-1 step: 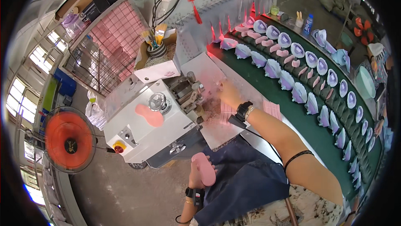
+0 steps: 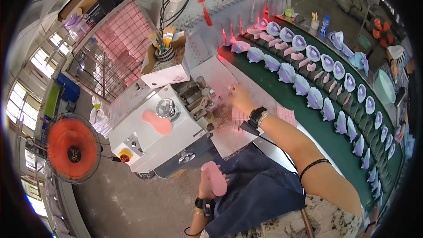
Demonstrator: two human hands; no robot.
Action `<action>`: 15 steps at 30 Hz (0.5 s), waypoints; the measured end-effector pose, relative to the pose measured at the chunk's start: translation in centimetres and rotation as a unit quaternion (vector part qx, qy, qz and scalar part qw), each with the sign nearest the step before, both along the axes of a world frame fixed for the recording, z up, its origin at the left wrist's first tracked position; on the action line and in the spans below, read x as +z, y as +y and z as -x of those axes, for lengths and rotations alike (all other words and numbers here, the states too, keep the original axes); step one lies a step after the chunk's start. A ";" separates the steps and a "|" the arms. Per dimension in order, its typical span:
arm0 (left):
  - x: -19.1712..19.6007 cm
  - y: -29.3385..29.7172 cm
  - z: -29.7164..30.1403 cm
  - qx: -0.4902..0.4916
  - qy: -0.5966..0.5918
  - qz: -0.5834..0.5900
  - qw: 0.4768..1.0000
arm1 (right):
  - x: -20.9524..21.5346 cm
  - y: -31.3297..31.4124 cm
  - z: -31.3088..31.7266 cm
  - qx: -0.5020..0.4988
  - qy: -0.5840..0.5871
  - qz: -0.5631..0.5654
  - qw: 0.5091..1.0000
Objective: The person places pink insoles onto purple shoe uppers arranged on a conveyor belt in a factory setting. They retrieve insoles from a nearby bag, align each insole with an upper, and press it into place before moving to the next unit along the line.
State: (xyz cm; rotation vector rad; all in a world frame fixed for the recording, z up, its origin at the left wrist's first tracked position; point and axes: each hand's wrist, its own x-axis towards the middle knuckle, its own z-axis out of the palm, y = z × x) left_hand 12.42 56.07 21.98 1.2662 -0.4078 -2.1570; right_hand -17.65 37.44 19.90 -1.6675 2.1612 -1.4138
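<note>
In my left hand (image 2: 205,187) is a pink shoe insole (image 2: 214,180), held low in front of the dark blue apron (image 2: 260,189) with the fingers wrapped round its edge. My right hand (image 2: 241,99) reaches over the pink-dusted work plate (image 2: 211,73), close beside the metal roller head of a white machine (image 2: 145,132). Its fingers are bent together; whatever they hold is too small and blurred to make out. Another pink insole (image 2: 157,122) lies flat on the machine top beside a round handwheel (image 2: 165,108). Pink sheet pieces (image 2: 286,115) lie beside my right wrist.
A green conveyor (image 2: 282,92) on the right carries rows of purple-white shoe uppers (image 2: 287,72) and pink insoles. Behind the machine stands a white box (image 2: 165,74) with brushes. An orange fan (image 2: 74,147) is at left, a wire rack (image 2: 116,48) behind.
</note>
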 end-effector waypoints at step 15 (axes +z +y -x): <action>-1.3 -0.8 1.4 -0.109 -0.207 0.260 0.937 | -5.2 -1.9 8.9 -0.210 -0.303 0.136 0.919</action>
